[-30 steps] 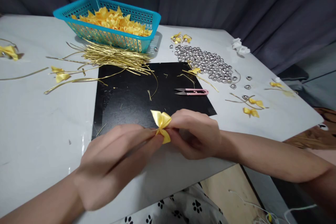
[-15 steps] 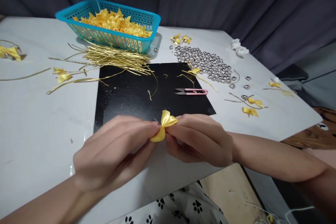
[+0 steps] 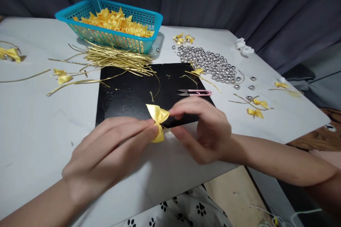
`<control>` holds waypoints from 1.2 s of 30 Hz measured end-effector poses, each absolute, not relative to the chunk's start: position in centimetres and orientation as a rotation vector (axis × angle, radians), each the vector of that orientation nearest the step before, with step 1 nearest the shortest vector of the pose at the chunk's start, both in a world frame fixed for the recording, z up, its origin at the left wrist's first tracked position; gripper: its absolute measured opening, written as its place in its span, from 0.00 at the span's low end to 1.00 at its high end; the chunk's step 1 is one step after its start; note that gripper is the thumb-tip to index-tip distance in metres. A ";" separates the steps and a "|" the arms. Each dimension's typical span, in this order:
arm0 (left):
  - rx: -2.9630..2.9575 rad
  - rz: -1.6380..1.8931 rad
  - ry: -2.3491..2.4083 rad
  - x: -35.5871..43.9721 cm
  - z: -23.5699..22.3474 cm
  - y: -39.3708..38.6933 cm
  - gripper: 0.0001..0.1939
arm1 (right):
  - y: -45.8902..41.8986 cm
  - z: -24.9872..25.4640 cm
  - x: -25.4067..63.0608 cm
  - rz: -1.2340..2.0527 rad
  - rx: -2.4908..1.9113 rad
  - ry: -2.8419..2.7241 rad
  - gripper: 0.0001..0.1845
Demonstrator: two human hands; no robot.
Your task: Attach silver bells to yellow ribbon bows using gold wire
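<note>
A yellow satin ribbon bow [image 3: 159, 115] is pinched at its knot between the thumb and fingers of my left hand [image 3: 114, 149]. It stands tilted above the front edge of the black mat [image 3: 133, 95]. My right hand [image 3: 206, 127] is just right of the bow, its thumb and index finger apart, the index fingertip at the tip of the upper loop; whether it touches is unclear. A short bit of gold cord shows behind the knot. Beyond my right hand, pink-handled thread snips [image 3: 195, 93] lie on the mat.
A blue basket [image 3: 106, 33] of yellow bows stands at the back, with a pile of gold cords [image 3: 117, 58] before it. Silver beads [image 3: 206, 62] are heaped at the right. Finished-looking bows with cords [image 3: 257, 108] lie around the white table [image 3: 39, 124].
My right hand has let go of the bow and opened its thumb and index finger. The bow has turned and shifted slightly left in my left hand.
</note>
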State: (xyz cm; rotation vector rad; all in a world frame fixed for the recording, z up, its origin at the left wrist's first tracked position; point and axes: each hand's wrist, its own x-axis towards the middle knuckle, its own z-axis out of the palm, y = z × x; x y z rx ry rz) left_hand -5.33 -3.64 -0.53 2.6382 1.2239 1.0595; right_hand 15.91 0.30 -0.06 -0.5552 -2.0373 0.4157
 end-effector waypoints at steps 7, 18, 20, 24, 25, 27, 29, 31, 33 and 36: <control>2.786 0.971 0.959 -5.6 -0.2 -2.7 0.19 | 1.0 0.9 15.9 0.498 -0.587 -2.109 0.04; 2.754 1.236 0.999 -3.1 -0.1 -3.2 0.08 | 0.8 1.1 15.5 0.644 -0.527 -2.173 0.04; 2.789 1.245 0.970 -3.1 -0.1 -2.8 0.07 | 0.5 1.2 15.4 0.690 -0.557 -2.097 0.04; 2.758 1.228 0.912 -2.8 -1.1 -2.7 0.08 | 0.4 1.9 15.3 0.773 -0.645 -1.915 0.05; 2.742 1.229 0.909 -2.7 -1.4 -2.7 0.09 | 0.5 2.2 15.3 0.793 -0.666 -1.851 0.05; 2.721 1.224 0.926 -2.7 -1.8 -2.8 0.11 | 0.9 2.8 15.5 0.876 -0.693 -1.714 0.05; 2.725 1.210 0.942 -2.8 -1.9 -2.8 0.13 | 1.3 3.4 15.9 1.015 -0.711 -1.586 0.04; 2.748 1.200 0.939 -3.0 -1.9 -2.7 0.13 | 1.7 4.2 16.3 1.174 -0.734 -1.489 0.04; 2.766 1.194 0.939 -3.1 -1.7 -2.7 0.12 | 1.9 5.2 16.8 1.331 -0.775 -1.380 0.04; 2.787 1.183 0.949 -3.1 -1.5 -2.6 0.12 | 2.1 6.7 17.3 1.572 -0.796 -1.086 0.12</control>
